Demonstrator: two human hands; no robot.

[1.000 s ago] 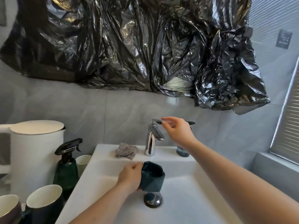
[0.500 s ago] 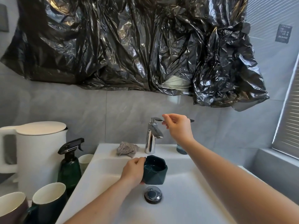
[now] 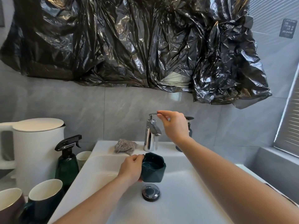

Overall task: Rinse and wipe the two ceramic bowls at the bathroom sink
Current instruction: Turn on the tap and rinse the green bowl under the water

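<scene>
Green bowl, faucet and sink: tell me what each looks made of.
Green bowl, gripped by the left hand: glazed ceramic, judging by its glossy faceted walls. Faucet: polished metal, likely chromed, with mirror reflections. Sink: smooth white, probably glazed ceramic, softly shiny.

You have open white basin (image 3: 186, 199) around the round chrome drain plug (image 3: 150, 192); the tall chrome faucet (image 3: 151, 135) and crumpled grey cloth (image 3: 124, 146) crowd the back ledge, dark green spray bottle (image 3: 67, 160) flanking left

I see a grey tiled wall (image 3: 64, 110) draped with crumpled black plastic sheeting (image 3: 129, 46), and a window blind (image 3: 289, 118) letting daylight in.
</scene>
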